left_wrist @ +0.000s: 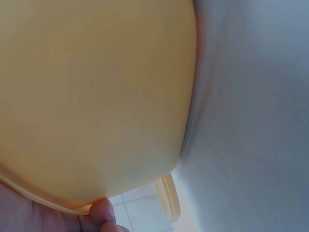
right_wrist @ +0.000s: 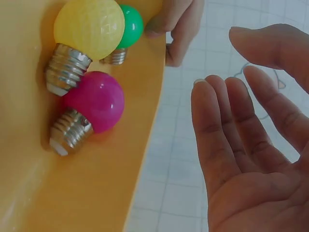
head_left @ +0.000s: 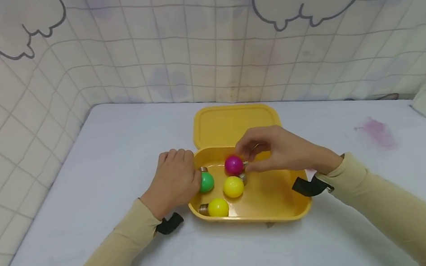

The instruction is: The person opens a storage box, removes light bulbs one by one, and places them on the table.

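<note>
My left hand (head_left: 176, 177) grips the left rim of a yellow plastic box (head_left: 270, 193); in the left wrist view its fingertips (left_wrist: 101, 211) curl over that rim. Inside the box lie a magenta light bulb (head_left: 234, 165), a green bulb (head_left: 206, 182) partly behind the left hand, and two yellow bulbs (head_left: 233, 187), all with metal screw bases. Over the box's back part hovers my right hand (head_left: 281, 150), nearest to the magenta bulb. The right wrist view shows this hand (right_wrist: 256, 159) holding nothing, thumb apart from the extended fingers, and the magenta bulb (right_wrist: 99, 99) separate from it.
A yellow lid (head_left: 236, 123) lies flat behind the box on the white-covered table (head_left: 127, 136). A pinkish stain (head_left: 376, 132) marks the cover at the right. Behind the table hangs a checked curtain (head_left: 193, 49); another stretch of it runs along the left side.
</note>
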